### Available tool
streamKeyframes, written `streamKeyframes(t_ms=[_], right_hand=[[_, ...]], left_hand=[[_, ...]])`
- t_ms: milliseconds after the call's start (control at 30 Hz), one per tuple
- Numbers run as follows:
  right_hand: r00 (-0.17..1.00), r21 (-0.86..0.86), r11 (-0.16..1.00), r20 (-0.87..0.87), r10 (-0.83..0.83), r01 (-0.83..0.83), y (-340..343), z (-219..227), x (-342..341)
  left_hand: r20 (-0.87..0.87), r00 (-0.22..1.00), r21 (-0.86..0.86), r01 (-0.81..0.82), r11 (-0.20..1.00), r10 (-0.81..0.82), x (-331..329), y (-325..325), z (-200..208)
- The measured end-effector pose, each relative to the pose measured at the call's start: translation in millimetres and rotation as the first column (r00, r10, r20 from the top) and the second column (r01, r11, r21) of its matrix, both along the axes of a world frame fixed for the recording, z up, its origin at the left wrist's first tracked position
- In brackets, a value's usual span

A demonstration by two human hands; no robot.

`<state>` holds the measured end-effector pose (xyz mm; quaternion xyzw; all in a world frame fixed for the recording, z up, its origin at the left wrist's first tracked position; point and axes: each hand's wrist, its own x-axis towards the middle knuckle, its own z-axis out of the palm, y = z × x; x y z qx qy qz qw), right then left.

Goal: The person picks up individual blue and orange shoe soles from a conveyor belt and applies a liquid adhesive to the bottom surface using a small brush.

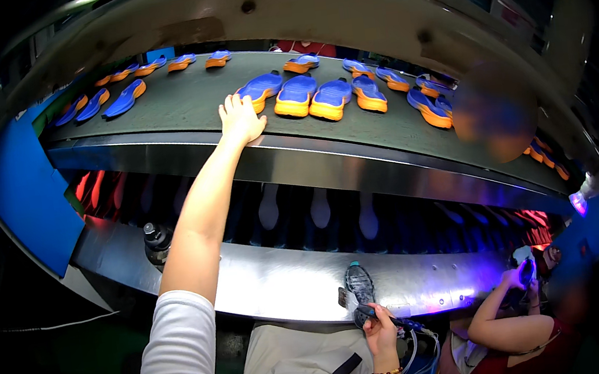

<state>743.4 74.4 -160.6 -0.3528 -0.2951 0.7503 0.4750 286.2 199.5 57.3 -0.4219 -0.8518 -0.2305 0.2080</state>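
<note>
My left hand (242, 120) is stretched forward over the near edge of a dark green conveyor belt (187, 111). Its fingers are apart and lie against the near left side of a blue and orange shoe sole (266, 85); no grip on the sole shows. Right of that sole are two more soles side by side, a left one (295, 93) and a right one (331, 99). Low down, my right hand (381, 329) is closed around a dark-handled tool (367, 312) with a pale flat part. A dark grey shoe upper (359, 282) stands beside the tool on the steel ledge; the tool partly covers it.
More blue soles lie on the belt at left (125, 97) and right (427, 107). Below the belt, a dark slot holds several dim sole shapes (319, 207). A black knob (156, 240) rises from the steel ledge (273, 278). At right, a co-worker's arm (504, 326) works close by.
</note>
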Motion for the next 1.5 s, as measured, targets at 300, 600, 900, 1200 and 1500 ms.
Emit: streamKeyframes(t_ms=[300, 600, 900, 1200, 1500], right_hand=[[0.995, -0.048, 0.994, -0.037, -0.095, 0.093, 2.0, 4.8, 32.7], [1.0, -0.011, 0.999, -0.002, -0.031, 0.031, -2.6, 16.7, 37.5], [0.972, -0.057, 0.983, -0.149, -0.182, 0.176, -12.2, 3.0, 76.7], [0.965, -0.09, 0.987, -0.217, -0.15, 0.133, 1.7, 24.9, 59.5], [0.919, -0.105, 0.933, -0.168, -0.357, 0.344, 28.8, 13.5, 93.3]], left_hand=[[-0.042, 0.991, -0.176, 0.114, 0.978, -0.123, 67.9, 29.3, 23.7], [-0.197, 0.972, -0.109, -0.149, 0.983, 0.125, 74.6, 19.9, 22.9], [-0.243, 0.9, -0.14, 0.337, 0.931, -0.362, 38.8, -50.7, 29.6], [-0.582, 0.635, -0.035, 0.604, 0.796, -0.507, 67.4, -139.8, 21.0], [-0.352, 0.49, -0.012, 0.85, 0.527, -0.798, 129.0, -287.2, 51.8]])
